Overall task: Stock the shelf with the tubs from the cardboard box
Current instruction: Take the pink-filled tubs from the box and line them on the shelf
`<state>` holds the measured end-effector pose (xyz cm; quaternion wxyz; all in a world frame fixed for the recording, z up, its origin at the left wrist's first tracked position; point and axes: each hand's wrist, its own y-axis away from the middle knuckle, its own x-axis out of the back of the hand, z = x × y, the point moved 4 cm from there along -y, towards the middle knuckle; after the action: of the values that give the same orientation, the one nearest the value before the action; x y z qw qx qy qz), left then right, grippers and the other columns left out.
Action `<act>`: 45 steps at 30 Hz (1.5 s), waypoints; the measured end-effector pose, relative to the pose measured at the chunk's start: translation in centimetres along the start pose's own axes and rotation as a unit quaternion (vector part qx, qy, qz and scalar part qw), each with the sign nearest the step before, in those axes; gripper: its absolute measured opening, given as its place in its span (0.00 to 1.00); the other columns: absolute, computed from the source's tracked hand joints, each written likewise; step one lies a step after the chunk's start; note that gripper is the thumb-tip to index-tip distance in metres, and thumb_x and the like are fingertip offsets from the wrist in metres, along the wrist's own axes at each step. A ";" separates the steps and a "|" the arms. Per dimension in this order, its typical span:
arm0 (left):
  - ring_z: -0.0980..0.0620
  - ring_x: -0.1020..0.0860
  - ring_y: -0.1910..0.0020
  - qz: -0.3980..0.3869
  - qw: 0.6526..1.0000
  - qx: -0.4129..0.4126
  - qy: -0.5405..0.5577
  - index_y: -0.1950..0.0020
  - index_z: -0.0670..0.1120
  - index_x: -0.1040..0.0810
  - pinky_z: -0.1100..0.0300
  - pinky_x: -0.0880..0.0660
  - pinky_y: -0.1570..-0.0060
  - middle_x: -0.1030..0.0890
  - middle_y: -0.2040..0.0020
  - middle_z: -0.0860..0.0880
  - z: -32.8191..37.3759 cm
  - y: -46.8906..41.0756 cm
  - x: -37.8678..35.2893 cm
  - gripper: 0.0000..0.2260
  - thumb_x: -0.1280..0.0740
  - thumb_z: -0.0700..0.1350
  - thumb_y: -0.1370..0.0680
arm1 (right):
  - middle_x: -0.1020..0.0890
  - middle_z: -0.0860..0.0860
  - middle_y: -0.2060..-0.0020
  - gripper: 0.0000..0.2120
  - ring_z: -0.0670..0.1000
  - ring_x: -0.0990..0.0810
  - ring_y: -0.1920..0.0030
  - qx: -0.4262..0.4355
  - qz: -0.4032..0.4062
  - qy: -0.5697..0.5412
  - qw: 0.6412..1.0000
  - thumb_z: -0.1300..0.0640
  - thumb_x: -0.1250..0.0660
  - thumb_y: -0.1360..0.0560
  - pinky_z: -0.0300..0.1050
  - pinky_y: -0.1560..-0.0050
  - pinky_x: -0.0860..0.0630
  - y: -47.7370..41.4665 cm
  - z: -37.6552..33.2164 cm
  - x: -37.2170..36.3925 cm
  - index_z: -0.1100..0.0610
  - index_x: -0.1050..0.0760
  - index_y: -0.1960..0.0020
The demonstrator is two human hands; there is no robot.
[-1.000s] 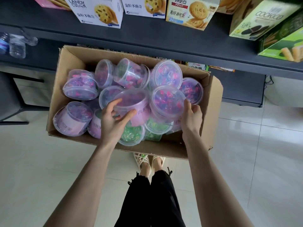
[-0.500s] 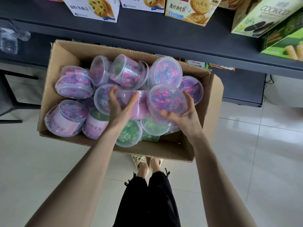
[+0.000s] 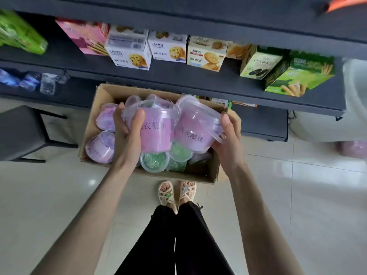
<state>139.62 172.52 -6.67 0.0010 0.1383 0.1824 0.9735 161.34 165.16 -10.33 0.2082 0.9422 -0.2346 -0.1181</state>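
Left grip (image 3: 127,135) wrapped round pink-labelled tub (image 3: 156,133), thumb across its front. Right grip (image 3: 228,141) curled round second pink tub (image 3: 195,128), which is tilted, right beside first. Both tubs held just above cardboard box (image 3: 89,133) on floor (image 3: 297,195). More inside box: purple tubs (image 3: 100,146) at left, green tubs (image 3: 154,161) near front wall. Dark shelf (image 3: 178,78) behind box carries biscuit cartons (image 3: 206,54).
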 end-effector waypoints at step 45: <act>0.42 0.38 0.31 0.104 0.833 -0.494 -0.227 0.30 0.45 0.38 0.48 0.32 0.38 0.39 0.30 0.42 52.3 -22.4 6.5 0.36 0.26 0.56 0.32 | 0.47 0.50 0.26 0.25 0.56 0.47 0.27 0.384 0.195 0.359 0.828 0.52 0.28 0.30 0.54 0.29 0.47 -11.2 -54.7 -19.2 0.41 0.29 0.35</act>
<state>146.37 212.35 33.95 0.0092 0.3546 -0.3433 0.8697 166.73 202.02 35.46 -0.0822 0.8565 -0.3490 0.3713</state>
